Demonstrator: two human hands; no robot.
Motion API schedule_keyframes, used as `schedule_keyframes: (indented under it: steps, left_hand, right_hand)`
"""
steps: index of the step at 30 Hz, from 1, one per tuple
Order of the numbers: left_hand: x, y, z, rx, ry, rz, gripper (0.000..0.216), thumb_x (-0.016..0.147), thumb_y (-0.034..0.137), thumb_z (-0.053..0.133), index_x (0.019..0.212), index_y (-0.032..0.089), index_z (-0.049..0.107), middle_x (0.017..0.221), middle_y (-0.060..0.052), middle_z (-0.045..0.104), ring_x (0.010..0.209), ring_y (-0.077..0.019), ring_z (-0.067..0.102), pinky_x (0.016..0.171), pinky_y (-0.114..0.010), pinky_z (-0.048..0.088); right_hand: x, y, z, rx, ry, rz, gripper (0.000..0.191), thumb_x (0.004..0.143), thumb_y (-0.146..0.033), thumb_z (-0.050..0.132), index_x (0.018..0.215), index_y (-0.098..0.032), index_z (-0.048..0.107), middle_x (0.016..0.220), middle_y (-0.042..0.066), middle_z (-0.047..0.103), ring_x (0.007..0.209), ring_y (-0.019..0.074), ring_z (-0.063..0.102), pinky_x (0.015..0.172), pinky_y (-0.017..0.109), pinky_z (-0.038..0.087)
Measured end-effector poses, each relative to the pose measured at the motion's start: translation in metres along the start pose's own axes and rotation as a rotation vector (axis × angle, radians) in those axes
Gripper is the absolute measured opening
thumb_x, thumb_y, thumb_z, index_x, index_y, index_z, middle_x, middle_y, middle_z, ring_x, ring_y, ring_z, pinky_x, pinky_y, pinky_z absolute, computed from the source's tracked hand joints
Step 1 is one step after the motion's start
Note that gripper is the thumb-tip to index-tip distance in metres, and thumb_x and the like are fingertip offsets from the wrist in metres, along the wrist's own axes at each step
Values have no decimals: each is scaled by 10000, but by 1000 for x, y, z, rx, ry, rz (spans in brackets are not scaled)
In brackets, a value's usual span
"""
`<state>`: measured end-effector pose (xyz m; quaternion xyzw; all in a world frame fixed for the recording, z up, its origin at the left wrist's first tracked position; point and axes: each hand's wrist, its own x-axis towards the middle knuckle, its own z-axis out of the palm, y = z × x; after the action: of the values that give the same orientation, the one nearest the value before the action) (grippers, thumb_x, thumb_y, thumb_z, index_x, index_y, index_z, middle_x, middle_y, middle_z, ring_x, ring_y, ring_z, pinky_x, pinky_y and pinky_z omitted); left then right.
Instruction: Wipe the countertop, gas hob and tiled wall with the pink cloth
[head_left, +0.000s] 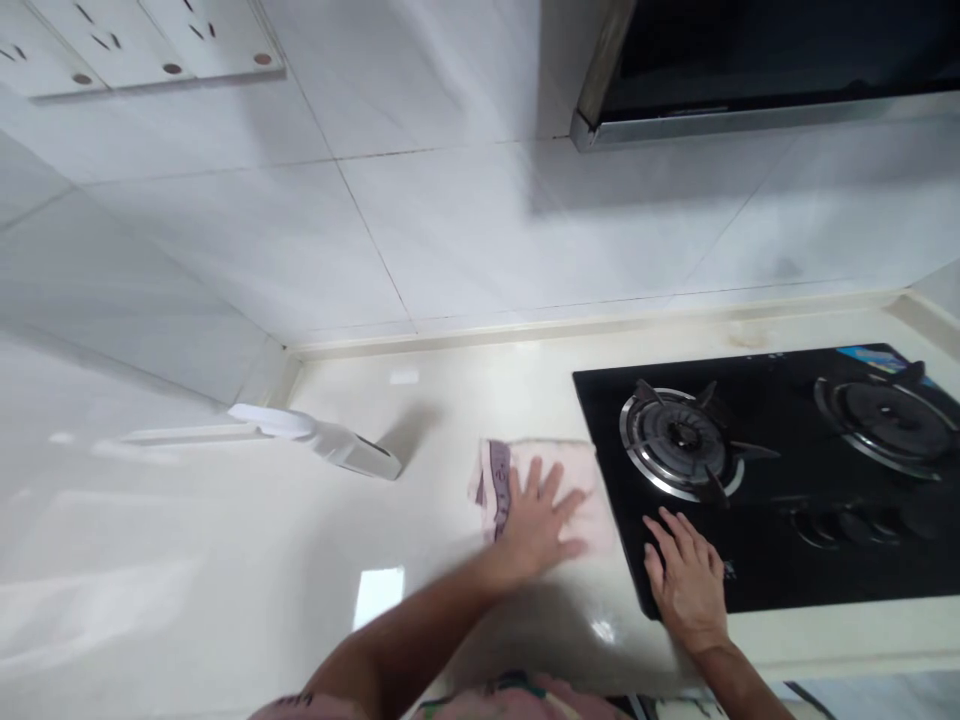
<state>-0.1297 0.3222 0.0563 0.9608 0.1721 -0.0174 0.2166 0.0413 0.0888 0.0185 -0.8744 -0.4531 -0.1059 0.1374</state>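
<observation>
My left hand [537, 525] lies flat on a pale pink cloth [577, 470], its fingers spread. A purple band with dark lettering runs along the cloth's left side. The cloth is spread on the cream countertop [457, 400], close to the left edge of the black gas stove [780, 540]. On the stove's front left corner rests my right hand [686, 580], fingers stretched out and holding nothing. Just beyond its fingertips is the left burner [682, 435].
A white handheld device [322, 440], resembling a small vacuum, lies on the counter at the left. Farther right on the stove are a second burner [885, 415] and several knobs [855, 525]. A dark range hood [772, 60] overhangs the back; wall sockets [142, 40] sit upper left.
</observation>
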Motion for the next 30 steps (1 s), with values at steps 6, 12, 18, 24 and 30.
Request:
schedule_keyframes:
  steps: [6,12,18,24,30]
  left_hand:
    - [-95,12,24,-63,-17,25,908,797,820,681,1607,508,417,1766,-49,275,1595,-503,256,1243,-788,156]
    - [-11,-42,-22,14,87,-242,874,840,794,650,1611,429,455,1794,-67,187,1625,-497,147,1257,-770,51]
    - [67,-146,-103,88,249,-613,846,868,736,642,1609,361,478,1805,-107,131,1616,-555,7,1224,-793,24]
    - [80,-183,-133,92,238,-716,841,917,725,566,1641,323,422,1807,-141,89,1602,-573,26,1204,-800,43]
    - [21,-94,-65,77,161,-494,791,925,732,577,1627,395,439,1802,-73,169,1611,-563,-3,1230,-782,58]
  right_hand:
    - [-6,4,7,-18,24,-21,539,1046,-348,403,1558,-216,509,1637,159,482,1518,366,437,1224,629,322]
    - [-9,10,11,26,17,3,584,1031,-397,396,1597,-274,474,1633,120,495,1513,359,449,1218,631,341]
    - [-7,10,7,-4,25,-36,563,1038,-403,394,1567,-244,501,1607,148,518,1498,366,462,1194,623,362]
    - [-4,6,2,-1,-8,5,550,1036,-403,399,1547,-249,532,1602,132,525,1498,358,456,1209,615,342]
    - [-7,10,4,-3,-6,18,552,1048,-404,388,1548,-226,538,1615,144,509,1508,367,439,1210,616,326]
